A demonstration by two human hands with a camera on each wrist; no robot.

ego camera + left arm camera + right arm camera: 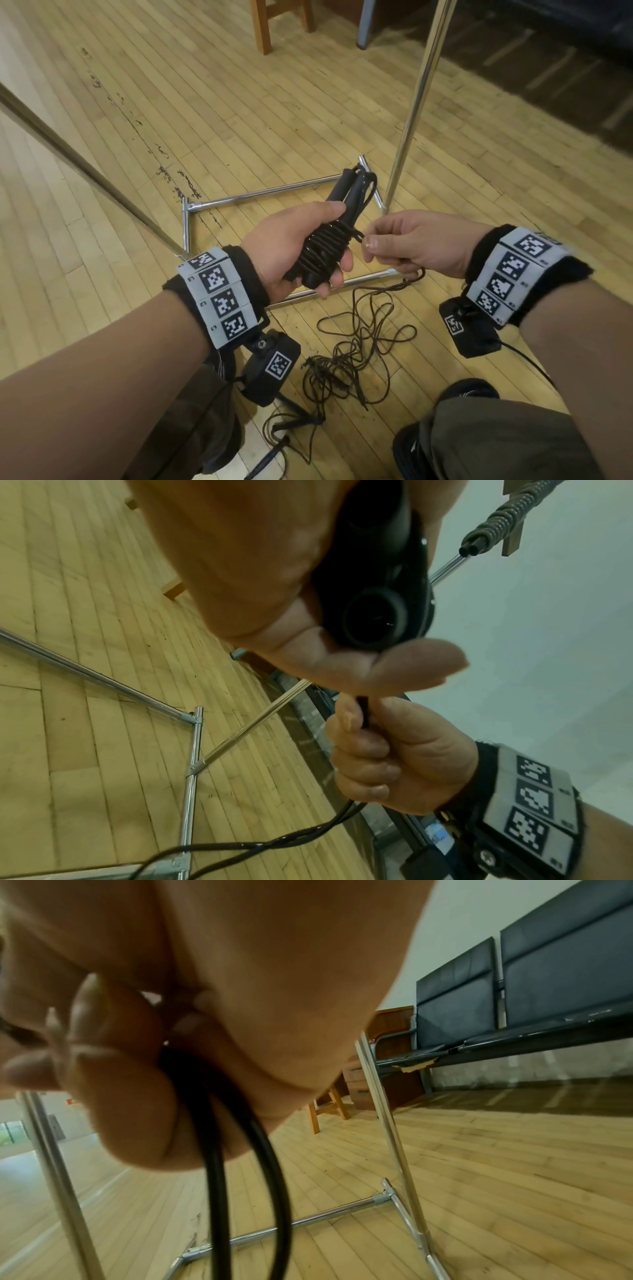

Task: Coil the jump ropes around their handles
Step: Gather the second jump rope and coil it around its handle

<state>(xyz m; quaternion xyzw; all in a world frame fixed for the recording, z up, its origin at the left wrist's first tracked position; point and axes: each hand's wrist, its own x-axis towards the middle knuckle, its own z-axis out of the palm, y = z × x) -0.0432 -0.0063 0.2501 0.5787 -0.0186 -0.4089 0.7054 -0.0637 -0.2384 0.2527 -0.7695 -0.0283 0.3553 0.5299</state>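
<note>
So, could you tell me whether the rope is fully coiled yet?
Partly coiled: turns wrap the handles, but loose rope lies on the floor.

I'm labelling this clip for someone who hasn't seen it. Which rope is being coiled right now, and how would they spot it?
Start at the chrome rack base on the wooden floor; just in front of it the left hand grips a pair of black handles. The jump rope is the black cord wound in tight turns around them, its free end pinched by the right hand. Unlike the loose tangle on the floor, it is neatly coiled.
</note>
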